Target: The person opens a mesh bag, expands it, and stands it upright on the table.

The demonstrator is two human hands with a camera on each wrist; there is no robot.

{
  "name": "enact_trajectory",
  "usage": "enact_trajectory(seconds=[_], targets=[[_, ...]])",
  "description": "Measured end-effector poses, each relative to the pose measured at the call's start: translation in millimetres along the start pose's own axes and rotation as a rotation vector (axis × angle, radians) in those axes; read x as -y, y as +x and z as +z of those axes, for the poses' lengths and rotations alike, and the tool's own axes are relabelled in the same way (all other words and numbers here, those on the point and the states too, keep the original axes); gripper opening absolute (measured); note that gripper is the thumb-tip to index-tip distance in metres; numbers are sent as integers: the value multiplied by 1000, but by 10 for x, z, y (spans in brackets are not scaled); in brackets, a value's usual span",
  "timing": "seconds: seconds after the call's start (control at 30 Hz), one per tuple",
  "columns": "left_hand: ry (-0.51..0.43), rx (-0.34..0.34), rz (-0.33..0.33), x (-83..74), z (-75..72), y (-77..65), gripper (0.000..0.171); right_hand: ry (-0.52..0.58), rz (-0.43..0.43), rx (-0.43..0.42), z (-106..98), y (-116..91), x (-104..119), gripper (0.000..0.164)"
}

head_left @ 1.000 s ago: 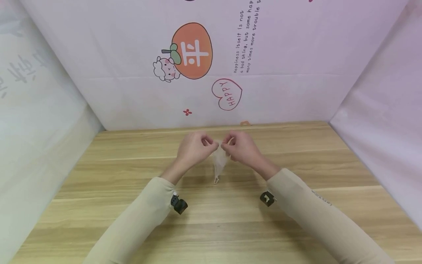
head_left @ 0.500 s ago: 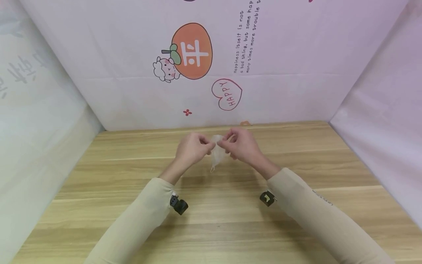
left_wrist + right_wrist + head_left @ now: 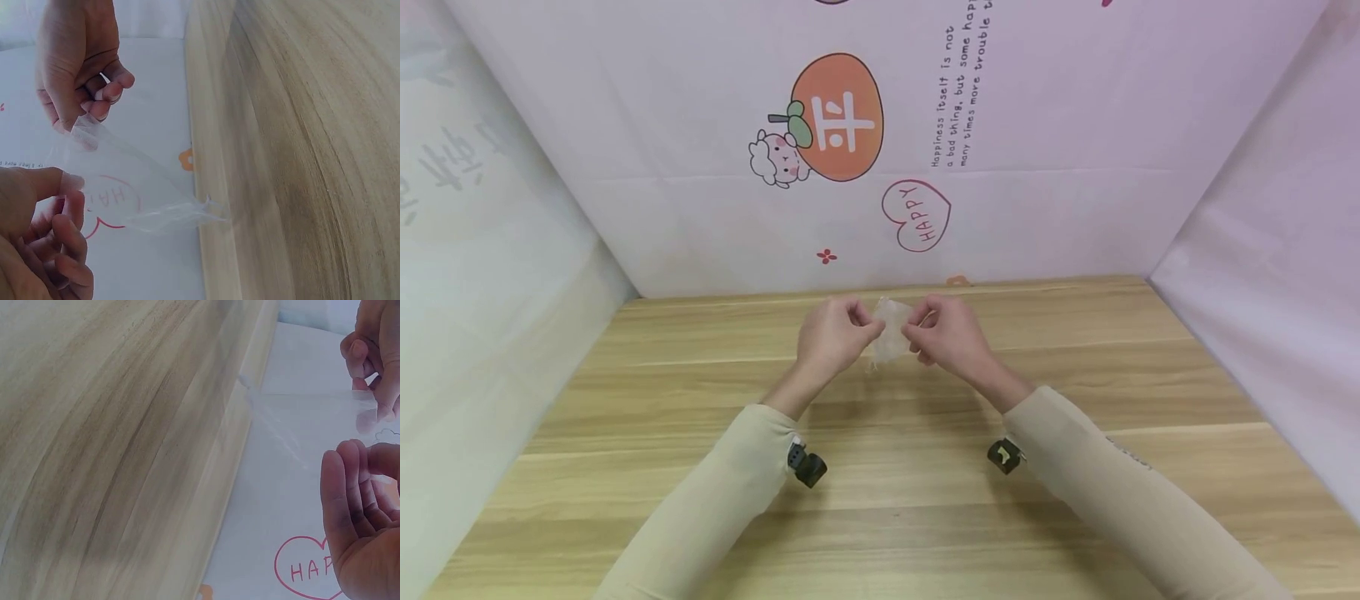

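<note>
A small, sheer white mesh bag (image 3: 892, 333) hangs between my two hands above the far part of the table. Thin string ends stick out at its lower left. My left hand (image 3: 833, 337) pinches its left edge between thumb and index finger. On the other side, my right hand (image 3: 953, 335) pinches the right edge. In the left wrist view, the see-through mesh bag (image 3: 147, 184) narrows toward its string ends, and the heart print shows through it. The right wrist view has the bag (image 3: 300, 422) stretched thin near the fingers. Nothing is visible inside it.
A wood-grain table (image 3: 895, 517) lies beneath the hands. Behind it stands a white printed cloth (image 3: 1037, 192), with more cloth on the left and right sides. A small black camera (image 3: 807, 465) sits at the left wrist, another (image 3: 1004, 456) at the right.
The bag's hanging string end has swung up and left, and the bag now spreads wider between the hands. The hands have moved slightly apart, both still pinching it.
</note>
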State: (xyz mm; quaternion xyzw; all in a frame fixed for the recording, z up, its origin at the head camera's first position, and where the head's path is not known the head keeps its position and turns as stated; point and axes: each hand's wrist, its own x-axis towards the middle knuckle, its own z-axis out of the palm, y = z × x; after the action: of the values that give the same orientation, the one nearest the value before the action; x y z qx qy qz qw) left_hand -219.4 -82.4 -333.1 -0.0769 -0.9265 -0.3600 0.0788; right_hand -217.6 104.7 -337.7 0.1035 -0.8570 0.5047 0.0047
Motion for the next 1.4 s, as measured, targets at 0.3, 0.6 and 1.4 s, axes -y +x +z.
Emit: enact_trajectory(seconds=[0.3, 0.6, 1.4], targets=[[-61, 74, -49, -2, 48, -10, 32, 5, -32, -35, 7, 0, -18, 8], [-94, 42, -15, 2, 71, -14, 15, -24, -37, -47, -7, -4, -11, 10], [-169, 0, -4, 14, 90, -19, 16, 3, -49, -50, 21, -1, -37, 9]])
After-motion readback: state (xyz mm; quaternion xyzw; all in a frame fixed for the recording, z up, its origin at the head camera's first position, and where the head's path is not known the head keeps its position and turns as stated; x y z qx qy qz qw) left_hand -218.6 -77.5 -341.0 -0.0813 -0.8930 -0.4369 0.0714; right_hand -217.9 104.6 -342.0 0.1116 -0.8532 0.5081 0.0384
